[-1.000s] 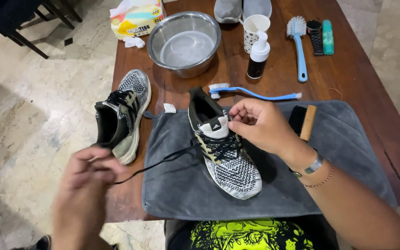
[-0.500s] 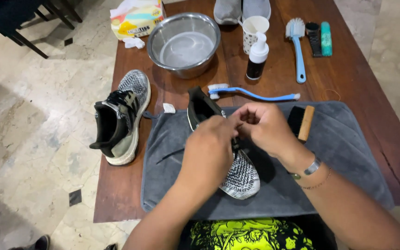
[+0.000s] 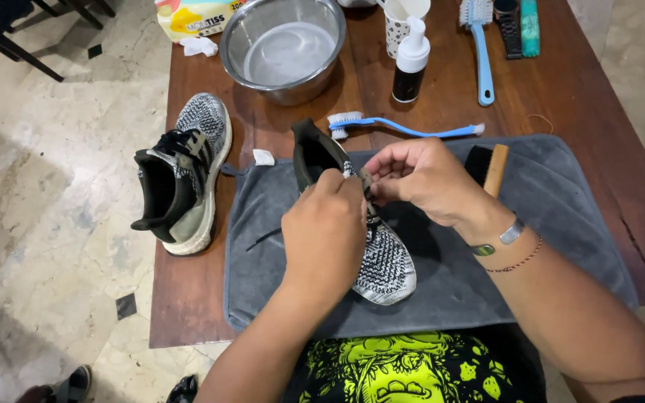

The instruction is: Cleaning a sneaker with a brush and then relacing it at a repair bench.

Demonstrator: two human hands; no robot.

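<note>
Grey towel under knit sneaker, both hands' grips pinching its laces, toothbrush behind

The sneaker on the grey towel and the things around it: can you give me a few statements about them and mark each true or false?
1. Both the left hand and the right hand are at the laces of the sneaker on the grey towel. True.
2. The second sneaker lies on the towel too. False: it sits on the bare wooden table, left of the towel.
3. The metal bowl holds water. True.
4. The blue toothbrush is in the right hand. False: it lies on the table beyond the towel, untouched.
5. The wood-backed brush rests on the towel. True.
</note>
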